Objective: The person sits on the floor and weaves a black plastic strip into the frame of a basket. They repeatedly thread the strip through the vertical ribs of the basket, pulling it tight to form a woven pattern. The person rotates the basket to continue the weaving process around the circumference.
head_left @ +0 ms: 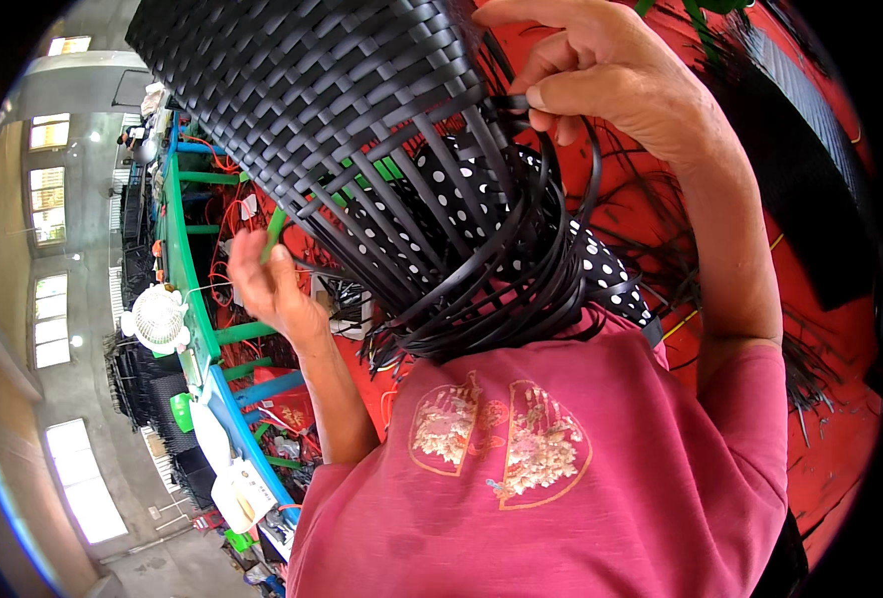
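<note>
A black woven basket-like piece (307,90) of flat plastic strips spans the upper middle, its lower part an open lattice. Many loose strip ends (501,319) bunch against my chest. My right hand (601,75) is at the piece's right edge, pinching a black strip (511,102) between thumb and fingers. At the left edge my left hand (270,279) has its fingers raised and thumb apart, slightly blurred. A green bar (276,231) shows beside its fingertips, and I cannot tell whether they touch it. White-dotted black cloth (441,189) shows through the lattice.
Loose black strips (651,209) lie scattered on the red surface (661,60) at right, beside a long black woven panel (800,169). At left are a green-and-blue frame (187,249), a white fan (158,319) and tangled red cords (252,214).
</note>
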`<state>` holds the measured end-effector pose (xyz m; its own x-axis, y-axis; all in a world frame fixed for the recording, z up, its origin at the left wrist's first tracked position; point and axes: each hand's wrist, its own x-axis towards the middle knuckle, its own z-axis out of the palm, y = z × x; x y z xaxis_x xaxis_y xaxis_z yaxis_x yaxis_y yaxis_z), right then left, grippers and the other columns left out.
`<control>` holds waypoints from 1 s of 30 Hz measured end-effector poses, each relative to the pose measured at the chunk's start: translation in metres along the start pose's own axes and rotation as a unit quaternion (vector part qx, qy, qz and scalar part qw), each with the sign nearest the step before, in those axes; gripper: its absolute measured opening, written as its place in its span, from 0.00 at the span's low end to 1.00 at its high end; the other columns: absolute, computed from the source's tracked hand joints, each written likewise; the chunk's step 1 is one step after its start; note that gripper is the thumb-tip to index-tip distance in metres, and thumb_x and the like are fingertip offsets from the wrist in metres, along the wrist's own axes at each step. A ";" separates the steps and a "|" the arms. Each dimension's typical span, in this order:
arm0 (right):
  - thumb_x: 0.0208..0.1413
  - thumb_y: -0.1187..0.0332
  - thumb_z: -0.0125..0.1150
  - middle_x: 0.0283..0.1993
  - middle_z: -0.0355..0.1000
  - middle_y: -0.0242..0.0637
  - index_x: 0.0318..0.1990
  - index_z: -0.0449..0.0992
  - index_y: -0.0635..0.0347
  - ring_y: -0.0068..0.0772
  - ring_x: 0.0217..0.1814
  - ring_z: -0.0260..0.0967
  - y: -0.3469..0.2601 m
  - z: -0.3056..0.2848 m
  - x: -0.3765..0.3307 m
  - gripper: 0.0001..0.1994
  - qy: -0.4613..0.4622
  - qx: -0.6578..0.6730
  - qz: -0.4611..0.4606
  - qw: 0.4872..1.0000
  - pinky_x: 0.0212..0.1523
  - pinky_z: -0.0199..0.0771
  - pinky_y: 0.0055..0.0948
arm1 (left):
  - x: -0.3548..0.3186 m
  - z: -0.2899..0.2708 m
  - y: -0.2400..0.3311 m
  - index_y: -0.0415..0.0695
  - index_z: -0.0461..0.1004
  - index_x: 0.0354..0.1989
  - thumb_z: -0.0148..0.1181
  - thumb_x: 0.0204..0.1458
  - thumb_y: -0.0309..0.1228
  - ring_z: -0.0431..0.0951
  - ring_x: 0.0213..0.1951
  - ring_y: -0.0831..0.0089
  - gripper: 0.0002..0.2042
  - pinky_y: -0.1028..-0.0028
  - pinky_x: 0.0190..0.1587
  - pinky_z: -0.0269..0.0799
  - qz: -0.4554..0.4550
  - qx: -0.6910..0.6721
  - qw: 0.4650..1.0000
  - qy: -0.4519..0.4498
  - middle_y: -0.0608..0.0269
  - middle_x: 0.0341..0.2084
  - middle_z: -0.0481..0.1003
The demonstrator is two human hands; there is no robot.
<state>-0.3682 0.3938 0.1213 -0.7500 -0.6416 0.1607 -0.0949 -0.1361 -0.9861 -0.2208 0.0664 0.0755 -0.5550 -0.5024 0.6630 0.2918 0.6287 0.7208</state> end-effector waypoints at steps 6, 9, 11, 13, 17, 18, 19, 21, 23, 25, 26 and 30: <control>0.48 0.76 0.54 0.19 0.69 0.30 0.54 0.69 0.70 0.16 0.20 0.68 -0.007 0.028 -0.005 0.22 0.117 -0.052 -0.002 0.992 0.19 0.67 0.17 | -0.023 0.025 0.089 0.29 0.70 0.46 0.57 0.54 0.24 0.76 0.41 0.60 0.13 0.64 0.42 0.75 0.250 -0.022 0.948 -0.196 0.47 0.42 0.72; 0.45 0.74 0.51 0.22 0.69 0.34 0.59 0.63 0.71 0.20 0.19 0.66 -0.013 0.027 -0.004 0.29 0.067 -0.092 0.005 0.993 0.21 0.65 0.19 | -0.032 0.053 0.117 0.30 0.70 0.48 0.56 0.57 0.27 0.78 0.39 0.64 0.14 0.71 0.40 0.75 0.117 -0.097 0.914 -0.376 0.47 0.41 0.74; 0.48 0.72 0.53 0.25 0.70 0.35 0.59 0.64 0.70 0.21 0.19 0.65 -0.006 0.024 -0.003 0.27 0.048 -0.111 -0.017 0.993 0.25 0.64 0.20 | -0.037 0.069 0.125 0.30 0.67 0.52 0.56 0.58 0.27 0.77 0.42 0.69 0.16 0.74 0.45 0.73 0.006 -0.120 0.892 -0.436 0.49 0.43 0.74; 0.50 0.69 0.57 0.27 0.71 0.38 0.57 0.65 0.71 0.23 0.22 0.69 -0.001 0.027 -0.004 0.26 0.068 -0.060 -0.023 0.996 0.21 0.69 0.22 | -0.038 0.081 0.131 0.30 0.66 0.54 0.58 0.57 0.27 0.76 0.42 0.75 0.19 0.76 0.47 0.71 -0.054 -0.131 0.874 -0.465 0.56 0.41 0.76; 0.54 0.65 0.59 0.29 0.71 0.38 0.55 0.67 0.70 0.25 0.26 0.72 0.002 0.037 -0.013 0.24 0.113 0.056 -0.014 0.992 0.22 0.73 0.21 | -0.037 0.090 0.124 0.31 0.68 0.48 0.54 0.60 0.32 0.75 0.28 0.78 0.15 0.81 0.33 0.71 -0.220 -0.268 0.789 -0.507 0.57 0.30 0.77; 0.55 0.65 0.59 0.29 0.71 0.38 0.55 0.67 0.70 0.25 0.26 0.72 0.001 0.039 -0.015 0.23 0.122 0.097 -0.012 0.988 0.22 0.73 0.21 | -0.033 0.083 0.127 0.32 0.69 0.47 0.53 0.61 0.33 0.74 0.24 0.79 0.15 0.82 0.29 0.70 -0.275 -0.299 0.754 -0.517 0.57 0.27 0.76; 0.55 0.68 0.58 0.29 0.71 0.39 0.51 0.71 0.68 0.31 0.26 0.72 0.002 0.038 -0.016 0.17 0.118 0.112 -0.001 0.987 0.24 0.72 0.24 | -0.029 0.077 0.130 0.32 0.69 0.45 0.52 0.61 0.34 0.73 0.21 0.79 0.14 0.83 0.25 0.69 -0.328 -0.327 0.716 -0.522 0.58 0.24 0.76; 0.54 0.71 0.58 0.30 0.71 0.41 0.46 0.74 0.67 0.36 0.26 0.72 0.010 0.046 -0.017 0.13 0.217 -0.186 -0.152 0.946 0.26 0.71 0.27 | -0.022 0.064 0.132 0.33 0.70 0.42 0.50 0.62 0.37 0.69 0.15 0.80 0.15 0.84 0.17 0.63 -0.327 -0.319 0.737 -0.498 0.58 0.18 0.74; 0.52 0.75 0.58 0.32 0.70 0.44 0.38 0.76 0.65 0.44 0.28 0.69 -0.002 0.060 -0.023 0.07 0.244 -0.393 -0.251 0.851 0.32 0.69 0.32 | -0.012 0.048 0.131 0.33 0.71 0.41 0.50 0.62 0.38 0.68 0.14 0.80 0.16 0.84 0.17 0.62 -0.352 -0.341 0.729 -0.479 0.58 0.17 0.74; 0.48 0.78 0.58 0.39 0.72 0.41 0.39 0.77 0.62 0.48 0.43 0.67 -0.025 0.066 -0.026 0.09 0.165 -0.393 -0.371 0.825 0.43 0.68 0.38 | 0.001 0.044 0.140 0.33 0.71 0.40 0.49 0.62 0.38 0.70 0.15 0.80 0.16 0.83 0.17 0.63 -0.356 -0.317 0.713 -0.514 0.59 0.17 0.74; 0.49 0.77 0.58 0.43 0.72 0.40 0.39 0.77 0.61 0.48 0.48 0.67 -0.032 0.069 -0.028 0.09 0.121 -0.412 -0.372 0.823 0.50 0.63 0.42 | 0.005 0.046 0.142 0.34 0.71 0.39 0.49 0.62 0.38 0.70 0.15 0.80 0.16 0.83 0.17 0.63 -0.363 -0.307 0.697 -0.536 0.60 0.17 0.74; 0.51 0.68 0.63 0.33 0.75 0.34 0.39 0.77 0.62 0.34 0.41 0.71 -0.048 0.086 -0.007 0.10 -0.050 -0.358 -0.321 0.875 0.57 0.58 0.43 | 0.023 0.033 0.125 0.35 0.71 0.38 0.48 0.63 0.39 0.73 0.17 0.80 0.16 0.83 0.19 0.67 -0.320 -0.329 0.677 -0.576 0.60 0.18 0.75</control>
<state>-0.3023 0.3399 0.1707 -0.3337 -0.6742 0.6589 -0.8888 -0.0080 -0.4583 -0.2230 0.1528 0.1740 -0.8603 0.4868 -0.1513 -0.2216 -0.0897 0.9710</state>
